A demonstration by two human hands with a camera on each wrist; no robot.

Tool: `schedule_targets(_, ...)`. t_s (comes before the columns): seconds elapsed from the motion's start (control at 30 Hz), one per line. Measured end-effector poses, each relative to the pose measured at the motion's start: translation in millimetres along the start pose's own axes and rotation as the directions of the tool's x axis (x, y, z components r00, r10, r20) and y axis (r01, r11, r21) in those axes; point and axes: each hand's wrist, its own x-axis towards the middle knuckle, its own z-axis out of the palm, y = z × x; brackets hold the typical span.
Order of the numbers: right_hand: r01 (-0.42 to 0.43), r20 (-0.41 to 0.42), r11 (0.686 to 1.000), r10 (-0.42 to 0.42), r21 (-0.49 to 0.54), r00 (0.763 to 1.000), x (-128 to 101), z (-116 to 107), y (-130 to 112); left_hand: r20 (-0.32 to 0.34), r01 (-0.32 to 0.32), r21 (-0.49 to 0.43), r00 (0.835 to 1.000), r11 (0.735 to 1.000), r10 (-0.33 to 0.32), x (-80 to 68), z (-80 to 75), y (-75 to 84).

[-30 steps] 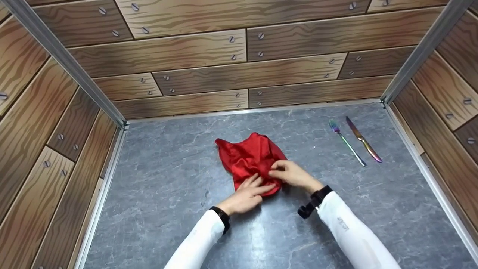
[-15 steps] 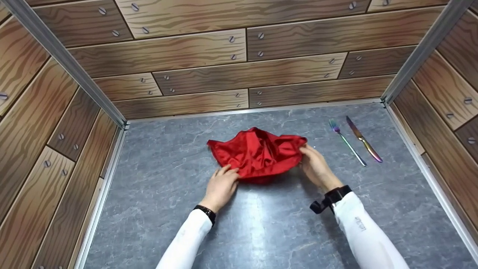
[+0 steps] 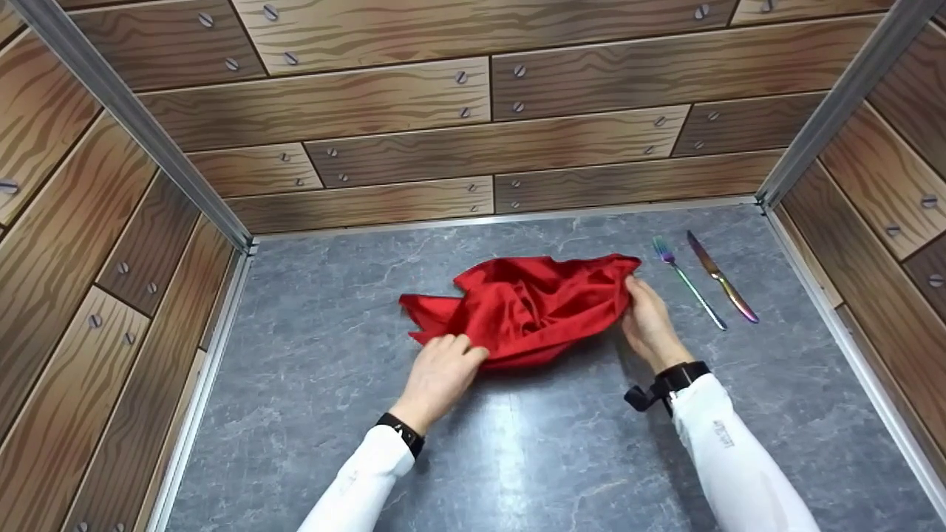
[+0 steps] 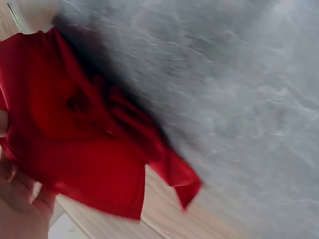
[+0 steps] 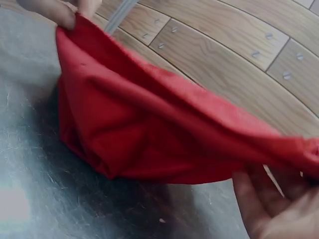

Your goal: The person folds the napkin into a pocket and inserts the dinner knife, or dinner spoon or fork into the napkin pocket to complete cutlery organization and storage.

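A shiny red cloth (image 3: 532, 303) is stretched between both hands, crumpled in its middle, with its near edge raised off the grey surface. My left hand (image 3: 442, 373) pinches its near left edge; a loose pointed corner hangs out to the left beyond the fingers. At the right end, my right hand (image 3: 652, 321) grips the cloth's corner, thumb on the near side. In the right wrist view the cloth (image 5: 149, 119) sags between the two hands, and the right hand's fingers (image 5: 254, 194) lie under its edge.
To the right of the cloth lie a rainbow-coloured fork (image 3: 691, 284) and a matching knife (image 3: 723, 277), side by side. Wood-patterned walls (image 3: 399, 122) enclose the grey stone-look surface (image 3: 318, 414) at the back and both sides.
The cloth has gone from a bunched heap to a wider spread. The hands have moved apart, the right one farther right and away; the left now pinches the edge instead of lying flat.
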Motion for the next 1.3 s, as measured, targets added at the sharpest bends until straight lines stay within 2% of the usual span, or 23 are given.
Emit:
schedule_targets(0.13, -0.01, -0.044, 1.0, 0.011, 0.022, 0.999, 5, -5, 1, 0.0, -0.099, 0.013, 0.995, 0.995, 0.099, 0.5, -3.9, 10.1)
schedule_targets(0.27, -0.024, -0.067, 0.997, 0.029, 0.079, 0.997, 10, -7, -1, -0.076, -0.198, -0.004, 0.977, 0.98, 0.197, -1.3, -3.2, 23.1)
schedule_targets(0.33, -0.042, -0.085, 0.997, 0.047, 0.065, 0.995, 13, -7, -2, -0.099, -0.231, -0.029, 0.969, 0.973, 0.227, -2.5, -1.1, 31.3)
schedule_targets(0.37, -0.046, -0.099, 0.998, 0.049, 0.031, 0.994, 14, -7, -2, -0.083, -0.237, -0.052, 0.969, 0.97, 0.232, -3.3, 0.3, 35.3)
schedule_targets(0.43, -0.056, -0.131, 0.997, 0.05, -0.048, 0.99, 17, -8, -2, -0.011, -0.235, -0.114, 0.972, 0.965, 0.236, -4.9, 2.5, 42.3)
schedule_targets(0.5, -0.06, -0.162, 0.989, 0.038, -0.134, 0.986, 18, -8, -1, 0.101, -0.195, -0.211, 0.97, 0.958, 0.22, -6.0, 3.1, 47.2)
schedule_targets(0.57, -0.06, -0.19, 0.976, 0.02, -0.207, 0.982, 20, -10, 1, 0.211, -0.126, -0.305, 0.958, 0.944, 0.196, -5.3, 1.4, 49.6)
schedule_targets(0.6, -0.059, -0.2, 0.972, 0.012, -0.227, 0.98, 20, -10, 1, 0.242, -0.092, -0.343, 0.953, 0.935, 0.182, -3.7, 0.1, 49.5)
schedule_targets(0.7, -0.054, -0.231, 0.94, -0.028, -0.338, 0.972, 21, -11, 0, 0.261, 0.011, -0.41, 0.96, 0.912, 0.106, 5.4, -2.9, 41.4)
schedule_targets(0.8, -0.049, -0.232, 0.884, -0.068, -0.465, 0.97, 20, -11, -1, 0.194, 0.087, -0.375, 0.981, 0.923, -0.014, 16.9, -0.1, 18.9)
schedule_targets(0.87, -0.02, -0.205, 0.821, -0.119, -0.571, 0.972, 17, -11, -1, 0.147, 0.145, -0.31, 0.984, 0.94, -0.103, 22.9, 5.5, -1.7)
schedule_targets(0.9, 0.01, -0.174, 0.775, -0.155, -0.632, 0.972, 15, -11, 0, 0.138, 0.181, -0.272, 0.979, 0.945, -0.148, 24.6, 8.8, -12.3)
schedule_targets(0.93, 0.043, -0.138, 0.711, -0.195, -0.701, 0.971, 13, -11, 2, 0.142, 0.224, -0.242, 0.971, 0.944, -0.193, 25.7, 12.3, -22.4)
schedule_targets(0.97, 0.074, -0.095, 0.625, -0.233, -0.777, 0.968, 10, -12, 5, 0.157, 0.266, -0.216, 0.959, 0.94, -0.235, 25.9, 16.1, -32.2)
schedule_targets(1.03, 0.122, -0.005, 0.417, -0.29, -0.901, 0.957, 4, -12, 13, 0.221, 0.346, -0.187, 0.927, 0.92, -0.303, 24.0, 23.5, -48.7)
schedule_targets(1.1, 0.135, 0.069, 0.216, -0.289, -0.967, 0.955, -3, -13, 22, 0.306, 0.4, -0.168, 0.89, 0.901, -0.338, 20.7, 28.6, -60.2)
schedule_targets(1.13, 0.128, 0.087, 0.142, -0.262, -0.982, 0.961, -6, -13, 27, 0.343, 0.41, -0.162, 0.876, 0.897, -0.339, 19.0, 31.0, -64.3)
schedule_targets(1.17, 0.12, 0.097, 0.089, -0.228, -0.989, 0.969, -8, -14, 31, 0.372, 0.411, -0.159, 0.867, 0.898, -0.331, 17.3, 32.8, -67.1)
schedule_targets(1.23, 0.1, 0.098, 0.003, -0.159, -0.995, 0.982, -11, -17, 38, 0.426, 0.391, -0.141, 0.853, 0.91, -0.301, 14.3, 33.9, -68.9)
schedule_targets(1.3, 0.079, 0.084, -0.062, -0.098, -0.995, 0.992, -10, -19, 41, 0.452, 0.356, -0.116, 0.85, 0.927, -0.27, 12.3, 32.6, -66.8)
